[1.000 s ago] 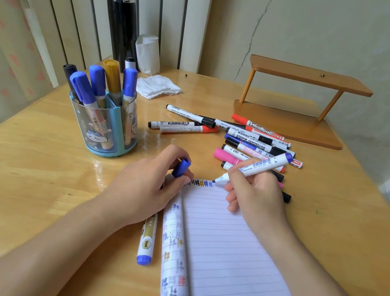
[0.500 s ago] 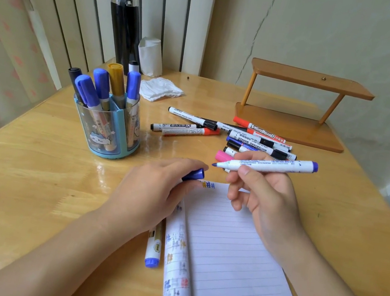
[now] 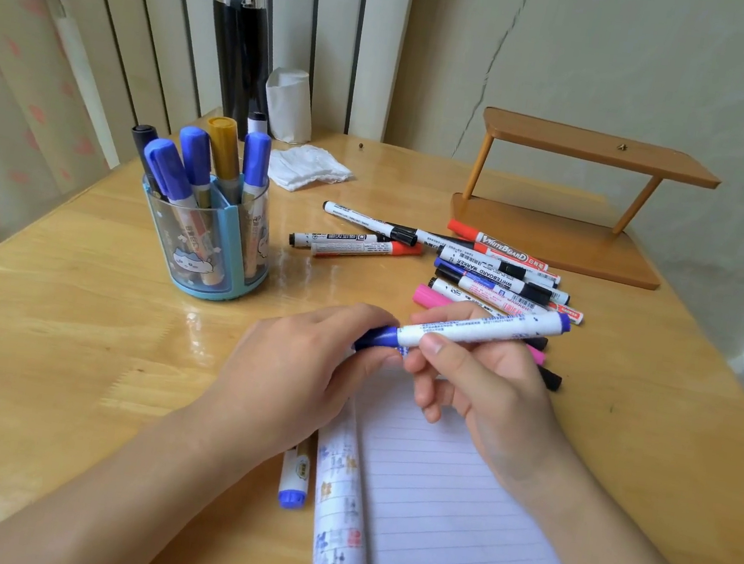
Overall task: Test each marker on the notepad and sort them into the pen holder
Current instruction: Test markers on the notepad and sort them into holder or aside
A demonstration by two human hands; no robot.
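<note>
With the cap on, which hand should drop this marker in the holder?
Probably the left hand: it pinches the marker at its blue cap and lies nearer the pen holder; the right hand would cross over.

At the centre of the frame, your right hand grips a white marker held almost level. Your left hand pinches the blue cap at its left end. The lined notepad lies lower centre. The pen holder stands middle left, and loose markers lie middle right.
</note>
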